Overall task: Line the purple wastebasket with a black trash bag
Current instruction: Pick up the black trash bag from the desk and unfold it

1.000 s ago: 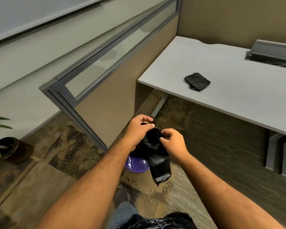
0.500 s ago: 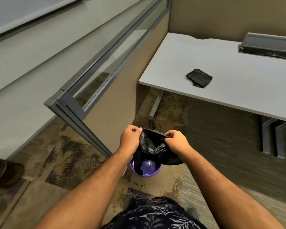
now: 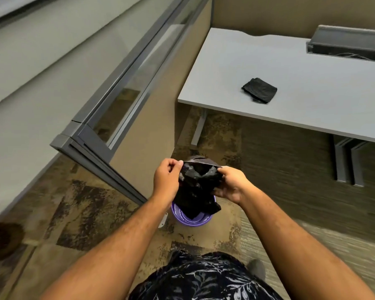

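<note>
A crumpled black trash bag (image 3: 198, 187) hangs between my two hands, its mouth partly spread at the top. My left hand (image 3: 166, 180) pinches the bag's left edge and my right hand (image 3: 231, 184) grips its right edge. Directly below, the purple wastebasket (image 3: 189, 219) stands on the carpet beside the partition's end. The bag's lower end dangles over the basket's opening and hides most of its inside. Whether the bag touches the basket's bottom I cannot tell.
A tan cubicle partition (image 3: 139, 118) with a glass top runs along the left. A grey desk (image 3: 290, 83) stands at the right with a folded black bag (image 3: 259, 90) on it. A dark plant pot (image 3: 0, 237) sits at the far left on the floor.
My hands have pulled the bag's mouth wider and brought it down over the wastebasket. The view has shifted forward, so the basket sits more directly beneath my hands.
</note>
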Motion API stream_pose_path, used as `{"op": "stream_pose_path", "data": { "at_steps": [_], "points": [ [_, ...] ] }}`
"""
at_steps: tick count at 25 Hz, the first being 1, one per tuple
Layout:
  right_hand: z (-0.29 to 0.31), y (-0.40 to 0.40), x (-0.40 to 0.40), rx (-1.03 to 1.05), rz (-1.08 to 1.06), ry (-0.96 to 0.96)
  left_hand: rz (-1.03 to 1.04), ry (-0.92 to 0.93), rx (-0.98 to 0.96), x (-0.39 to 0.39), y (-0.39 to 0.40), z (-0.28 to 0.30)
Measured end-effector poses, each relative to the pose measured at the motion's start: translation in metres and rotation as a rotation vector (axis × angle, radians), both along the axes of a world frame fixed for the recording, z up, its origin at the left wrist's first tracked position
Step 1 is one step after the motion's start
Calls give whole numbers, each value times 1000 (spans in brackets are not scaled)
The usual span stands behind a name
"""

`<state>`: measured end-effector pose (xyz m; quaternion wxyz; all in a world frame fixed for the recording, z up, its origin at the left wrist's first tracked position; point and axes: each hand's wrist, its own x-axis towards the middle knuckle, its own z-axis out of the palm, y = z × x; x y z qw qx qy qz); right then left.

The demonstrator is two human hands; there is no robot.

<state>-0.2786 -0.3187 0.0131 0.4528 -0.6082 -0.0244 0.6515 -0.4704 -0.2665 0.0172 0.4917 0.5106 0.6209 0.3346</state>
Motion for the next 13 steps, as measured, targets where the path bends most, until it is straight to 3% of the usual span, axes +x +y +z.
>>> {"op": "stream_pose_path", "data": {
  "at_steps": [3,9,13],
  "points": [
    [7,10,8,86,-15,3,25,-83,-4,6,7,8],
    [34,17,44,262,254,-507,138,-293,-74,17,19,28],
    [37,12,83,229,611,-873,177,-324,-96,28,19,40]
  ]
}}
